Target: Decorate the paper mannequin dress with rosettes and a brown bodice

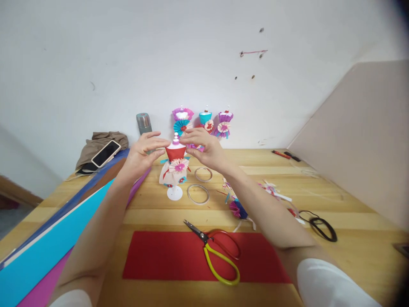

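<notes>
A small white dress form (174, 193) stands upright on the table, dressed in a red paper bodice (176, 153) and a pale skirt (166, 172) with a pleated paper rosette (179, 167) at the waist. My left hand (143, 151) is at its left shoulder, fingers apart and curved toward it. On the other side, my right hand (204, 148) has its fingers stretched toward the neck and right shoulder. Both hands are open around the form; whether the fingertips touch it I cannot tell. My right hand partly hides the dressed forms behind.
Three dressed forms (224, 128) stand by the wall. Scissors (204, 238) lie on a red paper sheet (159, 256). Tape rings (198, 203), paper scraps (238, 209) and a black cord loop (332, 234) are nearby. Coloured paper (60, 238), a phone (106, 153) and a flask (143, 123) are left.
</notes>
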Motion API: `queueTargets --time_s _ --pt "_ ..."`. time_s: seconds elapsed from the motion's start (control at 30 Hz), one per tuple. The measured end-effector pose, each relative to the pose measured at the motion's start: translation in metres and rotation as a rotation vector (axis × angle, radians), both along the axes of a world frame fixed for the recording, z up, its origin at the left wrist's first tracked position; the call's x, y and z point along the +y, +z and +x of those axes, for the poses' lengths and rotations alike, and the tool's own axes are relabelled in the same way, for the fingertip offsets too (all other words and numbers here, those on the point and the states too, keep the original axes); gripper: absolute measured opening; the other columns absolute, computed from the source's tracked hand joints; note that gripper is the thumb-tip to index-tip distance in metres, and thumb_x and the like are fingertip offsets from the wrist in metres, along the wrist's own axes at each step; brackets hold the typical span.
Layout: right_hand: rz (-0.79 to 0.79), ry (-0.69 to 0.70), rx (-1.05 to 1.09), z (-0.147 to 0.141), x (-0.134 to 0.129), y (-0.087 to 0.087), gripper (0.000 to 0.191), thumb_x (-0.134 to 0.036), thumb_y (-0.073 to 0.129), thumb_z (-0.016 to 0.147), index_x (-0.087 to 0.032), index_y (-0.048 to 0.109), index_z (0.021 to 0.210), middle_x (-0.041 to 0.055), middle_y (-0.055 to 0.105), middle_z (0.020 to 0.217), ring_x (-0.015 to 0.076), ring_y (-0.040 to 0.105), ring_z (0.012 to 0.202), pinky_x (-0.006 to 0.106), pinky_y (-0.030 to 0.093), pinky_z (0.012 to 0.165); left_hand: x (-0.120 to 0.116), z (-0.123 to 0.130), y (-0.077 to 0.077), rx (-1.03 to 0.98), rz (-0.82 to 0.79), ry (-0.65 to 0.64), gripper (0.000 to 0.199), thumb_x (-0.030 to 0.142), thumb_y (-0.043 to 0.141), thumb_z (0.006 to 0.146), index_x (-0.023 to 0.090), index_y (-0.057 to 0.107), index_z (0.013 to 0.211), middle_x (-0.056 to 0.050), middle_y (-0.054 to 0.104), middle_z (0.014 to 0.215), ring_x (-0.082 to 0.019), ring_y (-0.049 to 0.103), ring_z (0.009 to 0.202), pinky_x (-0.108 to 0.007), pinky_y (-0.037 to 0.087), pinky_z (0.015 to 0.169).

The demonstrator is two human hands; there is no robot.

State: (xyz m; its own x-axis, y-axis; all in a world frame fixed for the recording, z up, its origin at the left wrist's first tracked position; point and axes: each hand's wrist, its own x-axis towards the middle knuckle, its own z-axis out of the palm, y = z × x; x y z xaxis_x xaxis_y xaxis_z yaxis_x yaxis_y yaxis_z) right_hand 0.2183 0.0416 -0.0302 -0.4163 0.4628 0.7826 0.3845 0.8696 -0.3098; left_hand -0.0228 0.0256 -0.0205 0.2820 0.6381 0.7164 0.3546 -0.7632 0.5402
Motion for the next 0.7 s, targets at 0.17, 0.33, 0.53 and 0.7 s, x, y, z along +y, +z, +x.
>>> queueTargets --time_s 0.17,0.33,0.53,0.7 --pt "0.072 0.075 -0.123 0.002 0.008 0.010 0.011 -0.025 0.068 0.089 -0.026 0.076 0.097 0.0052 0.076 0.104 0.0263 0.059 0.126 0.051 0.044 0.111 0.003 -0.002 0.005 0.019 0.027 -0.041 0.014 0.043 0.077 0.079 0.030 0.081 0.084 -0.004 0.079 0.094 -0.028 0.059 0.122 -0.049 0.041 0.111" --pt "0.034 0.056 -0.231 0.002 0.011 0.021 0.008 -0.024 0.071 0.087 -0.028 0.076 0.092 0.0045 0.076 0.102 0.0284 0.057 0.128 0.053 0.045 0.109 0.005 -0.002 0.009 0.003 0.028 -0.065 0.015 0.045 0.079 0.077 0.030 0.080 0.078 -0.004 0.079 0.087 -0.028 0.059 0.120 -0.047 0.044 0.108" --pt "0.043 0.086 -0.243 0.005 0.010 0.028 0.010 -0.021 0.072 0.086 -0.028 0.077 0.091 0.0017 0.076 0.099 0.0259 0.058 0.125 0.048 0.048 0.106 0.006 -0.002 0.012 0.014 0.048 -0.108 0.010 0.040 0.079 0.079 0.030 0.081 0.079 -0.004 0.079 0.088 -0.028 0.059 0.119 -0.046 0.045 0.105" --pt "-0.016 0.084 -0.181 0.007 0.004 0.025 0.014 -0.022 0.071 0.086 -0.029 0.077 0.097 0.0036 0.077 0.106 0.0251 0.062 0.120 0.044 0.049 0.105 0.001 0.000 0.011 0.035 0.017 -0.034 0.016 0.043 0.078 0.077 0.029 0.080 0.084 -0.004 0.079 0.092 -0.028 0.062 0.117 -0.045 0.045 0.107"
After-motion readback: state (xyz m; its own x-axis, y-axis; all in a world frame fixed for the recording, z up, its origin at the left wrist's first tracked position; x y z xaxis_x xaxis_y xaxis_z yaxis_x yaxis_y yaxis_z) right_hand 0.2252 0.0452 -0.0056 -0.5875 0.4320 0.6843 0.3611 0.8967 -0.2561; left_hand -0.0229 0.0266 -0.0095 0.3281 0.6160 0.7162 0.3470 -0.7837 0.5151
